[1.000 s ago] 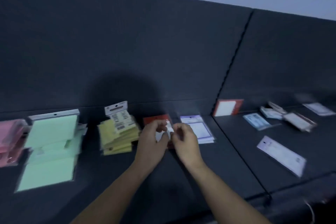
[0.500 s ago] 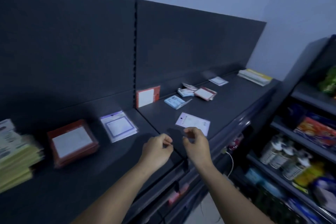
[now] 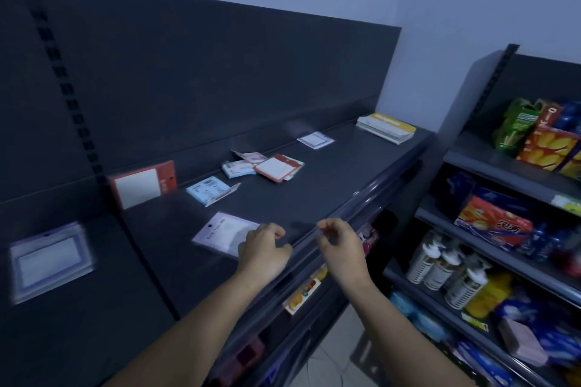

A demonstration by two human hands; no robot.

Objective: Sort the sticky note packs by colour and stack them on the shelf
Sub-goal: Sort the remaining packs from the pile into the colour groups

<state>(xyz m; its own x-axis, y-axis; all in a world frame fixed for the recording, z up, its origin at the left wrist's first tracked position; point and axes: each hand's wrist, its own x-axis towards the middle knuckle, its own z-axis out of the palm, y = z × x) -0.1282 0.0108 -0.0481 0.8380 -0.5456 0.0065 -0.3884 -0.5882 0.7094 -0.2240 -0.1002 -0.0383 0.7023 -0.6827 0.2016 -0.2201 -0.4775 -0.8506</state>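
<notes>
Dark shelf (image 3: 314, 198) bears a purple pack (image 3: 224, 232), blue pack (image 3: 209, 190), red pack (image 3: 276, 168), yellow stack (image 3: 386, 127).

Three purple packs (image 3: 47, 261) (image 3: 224, 234) (image 3: 315, 140) are counted on the shelf (image 3: 314, 198), two red packs (image 3: 143, 187) (image 3: 276, 168), two blue packs (image 3: 210, 190) (image 3: 237, 170) and one pinkish pack (image 3: 250, 156), blurred. One yellow stack (image 3: 386, 127) is seen at the far end. Two hands are counted, the left hand (image 3: 264, 253) and the right hand (image 3: 341, 248). Three pump bottles (image 3: 424, 261) (image 3: 441, 270) (image 3: 465, 286) are counted on the side rack (image 3: 503, 173).
</notes>
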